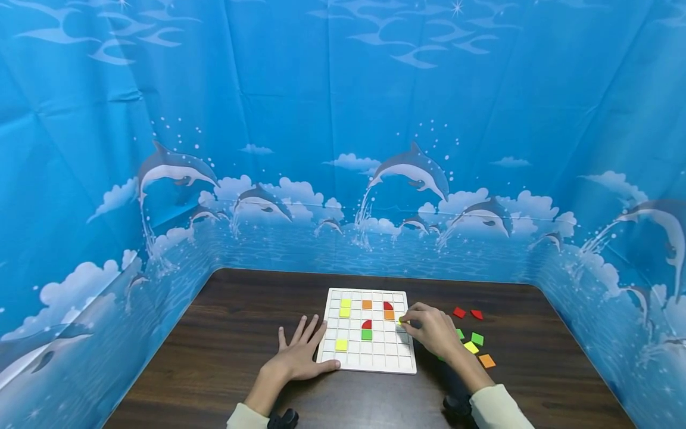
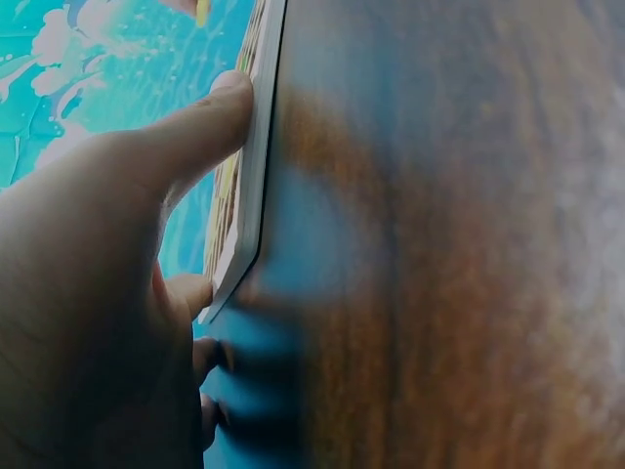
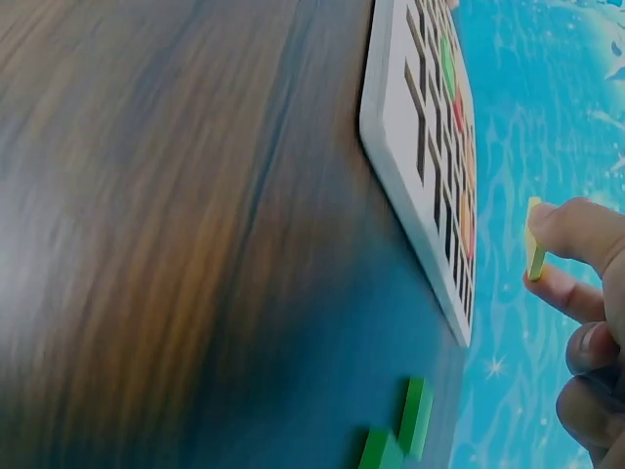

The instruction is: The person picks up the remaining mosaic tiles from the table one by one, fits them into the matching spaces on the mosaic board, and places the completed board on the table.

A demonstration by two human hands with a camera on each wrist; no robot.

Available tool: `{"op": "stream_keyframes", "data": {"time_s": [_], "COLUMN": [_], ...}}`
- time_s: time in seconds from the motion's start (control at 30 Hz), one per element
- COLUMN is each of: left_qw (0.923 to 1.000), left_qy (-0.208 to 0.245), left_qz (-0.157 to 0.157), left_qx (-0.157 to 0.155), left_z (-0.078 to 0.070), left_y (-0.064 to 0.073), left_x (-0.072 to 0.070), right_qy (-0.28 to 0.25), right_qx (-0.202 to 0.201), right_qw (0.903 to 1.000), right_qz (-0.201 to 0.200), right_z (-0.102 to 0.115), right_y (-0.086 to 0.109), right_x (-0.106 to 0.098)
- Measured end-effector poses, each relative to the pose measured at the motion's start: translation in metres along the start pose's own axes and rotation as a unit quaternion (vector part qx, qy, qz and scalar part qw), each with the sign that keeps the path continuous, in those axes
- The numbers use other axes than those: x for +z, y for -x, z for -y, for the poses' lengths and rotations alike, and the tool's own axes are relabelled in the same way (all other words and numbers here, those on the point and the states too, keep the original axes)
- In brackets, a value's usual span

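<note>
Toward the middle of the dark table (image 1: pixel 241 322), your white gridded board (image 1: pixel 377 347) lies flat. Your left hand (image 1: pixel 300 360) steadies its left side, fingers spread and grasping nothing, the thumb resting on the near edge by the left corner. Your right hand (image 1: pixel 431 328) pinches a small yellow piece (image 3: pixel 535 239) between thumb and finger over the board's right edge; from the right wrist view it appears raised clear of the grid.

Eight pieces sit on the board: two yellow squares (image 1: pixel 345 308) one behind the other at far left, a lone yellow square (image 1: pixel 341 345) at near left, an orange square (image 1: pixel 367 304) at the far middle, a red quarter-round (image 1: pixel 388 305) just beyond a second orange square (image 1: pixel 389 315) on the right, and another red quarter-round (image 1: pixel 367 325) beyond a green square (image 1: pixel 367 335) in the middle. You look partway along, with most cells bare.

Off the board to the right, you have loose red pieces (image 1: pixel 459 312), green pieces (image 1: pixel 477 339), a yellow one (image 1: pixel 471 347) and an orange one (image 1: pixel 486 361); your right arm may hide more.
</note>
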State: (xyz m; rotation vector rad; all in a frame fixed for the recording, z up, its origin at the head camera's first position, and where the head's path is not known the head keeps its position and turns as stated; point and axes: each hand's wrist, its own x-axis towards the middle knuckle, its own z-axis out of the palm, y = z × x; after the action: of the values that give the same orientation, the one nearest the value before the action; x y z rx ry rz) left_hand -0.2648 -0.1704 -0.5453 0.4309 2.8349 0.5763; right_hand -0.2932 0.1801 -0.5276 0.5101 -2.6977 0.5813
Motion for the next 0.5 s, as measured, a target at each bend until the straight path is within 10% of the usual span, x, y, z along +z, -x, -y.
{"op": "stream_keyframes", "data": {"time_s": [0.5], "left_qw": [0.9999], "left_qy": [-0.003], "left_qz": [-0.007], "left_qx": [0.007], "left_z": [0.008], "left_y": [-0.006], "left_x": [0.008], "right_qy": [0.0], "right_qx": [-0.036], "right_qw": [0.9993], "right_qz": [0.003], "right_z": [0.03], "right_y": [-0.015], "right_x": [0.014]}}
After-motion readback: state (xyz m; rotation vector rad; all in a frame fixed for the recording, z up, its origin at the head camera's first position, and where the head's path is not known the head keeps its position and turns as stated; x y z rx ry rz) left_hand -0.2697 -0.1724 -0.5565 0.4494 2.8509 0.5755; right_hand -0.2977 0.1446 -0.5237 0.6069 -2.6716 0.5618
